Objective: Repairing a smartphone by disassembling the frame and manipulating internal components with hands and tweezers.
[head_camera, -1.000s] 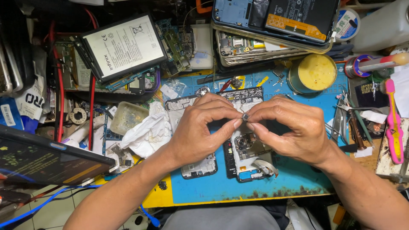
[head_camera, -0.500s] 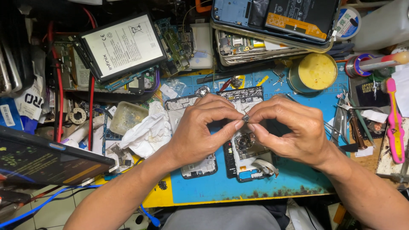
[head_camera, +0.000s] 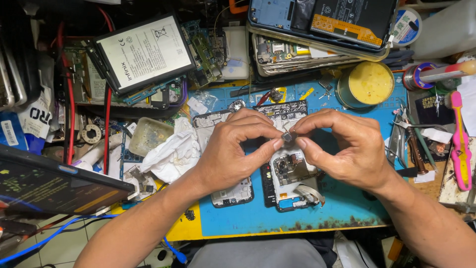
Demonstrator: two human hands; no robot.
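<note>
Blue mat (head_camera: 347,208) | both hands' fingers (head_camera: 271,145) still pinch small grey part (head_camera: 288,135) | lifted slightly

The work mat (head_camera: 347,208) lies on the desk (head_camera: 188,231). On the mat, at its middle, lies an opened phone (head_camera: 287,173), with a second phone frame (head_camera: 225,191) just left of it. Above the opened phone, the left hand (head_camera: 238,154) and right hand (head_camera: 347,151) meet on a small part (head_camera: 288,135). Left of the mat lies crumpled tissue (head_camera: 171,151); farther left, a tablet (head_camera: 49,183). At the mat's far right corner stands a round tin (head_camera: 369,84). Behind the mat lie stacked phones (head_camera: 317,34), and behind its left corner a battery (head_camera: 144,52). Right of the mat lies a toothbrush (head_camera: 460,141).
</note>
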